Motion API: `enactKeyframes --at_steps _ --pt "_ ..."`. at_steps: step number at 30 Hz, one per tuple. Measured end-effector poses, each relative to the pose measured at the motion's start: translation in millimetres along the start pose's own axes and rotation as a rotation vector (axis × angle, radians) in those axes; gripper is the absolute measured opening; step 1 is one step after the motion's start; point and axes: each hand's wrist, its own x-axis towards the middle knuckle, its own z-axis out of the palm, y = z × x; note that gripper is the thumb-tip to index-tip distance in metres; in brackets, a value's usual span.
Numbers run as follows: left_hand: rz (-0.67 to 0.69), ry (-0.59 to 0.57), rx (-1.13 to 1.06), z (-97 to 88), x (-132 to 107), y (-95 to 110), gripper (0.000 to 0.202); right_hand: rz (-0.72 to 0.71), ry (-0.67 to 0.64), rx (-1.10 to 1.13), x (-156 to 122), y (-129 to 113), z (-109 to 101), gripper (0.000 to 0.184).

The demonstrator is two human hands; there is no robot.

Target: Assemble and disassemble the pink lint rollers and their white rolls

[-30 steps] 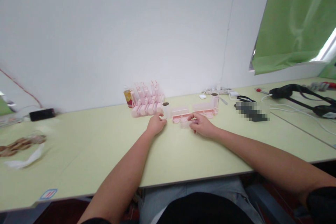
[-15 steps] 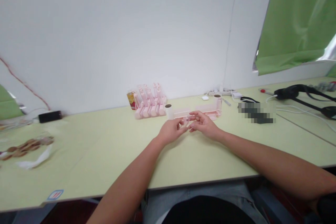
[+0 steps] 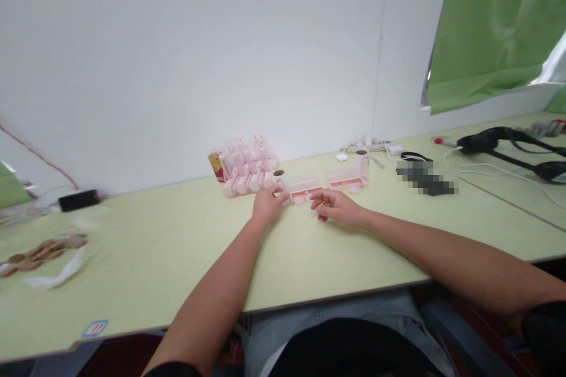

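My left hand (image 3: 266,204) rests on the pale green table (image 3: 141,259) with its fingers curled against the left end of a pink plastic holder (image 3: 301,187), beside that holder's small white cup (image 3: 280,179). My right hand (image 3: 336,207) lies a little to the right, in front of the same holder, with its fingers pinched together; whether they hold anything is too small to make out. A second pink holder (image 3: 347,177) with its own cup stands just behind and to the right.
A row of stacked pink holders (image 3: 247,168) and a small yellow carton (image 3: 216,165) stand at the wall. A power strip, cables and black straps (image 3: 504,147) lie at the right. Brown snacks in a wrapper (image 3: 39,250) lie far left.
Both hands met raised above the table half a second ago; now they have parted and dropped, the left back to the holder's left end, the right onto the table in front of it.
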Motion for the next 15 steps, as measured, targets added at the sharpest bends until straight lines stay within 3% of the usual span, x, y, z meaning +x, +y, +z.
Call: enactKeyframes --at_steps 5,15 --pt "-0.03 0.021 0.082 7.8 3.4 -5.9 0.041 0.016 -0.036 -0.005 -1.3 1.2 2.1 0.032" --pt "-0.147 0.078 0.035 15.2 0.3 -5.5 0.046 0.04 -0.05 -0.031 -2.0 -2.5 3.9 0.029"
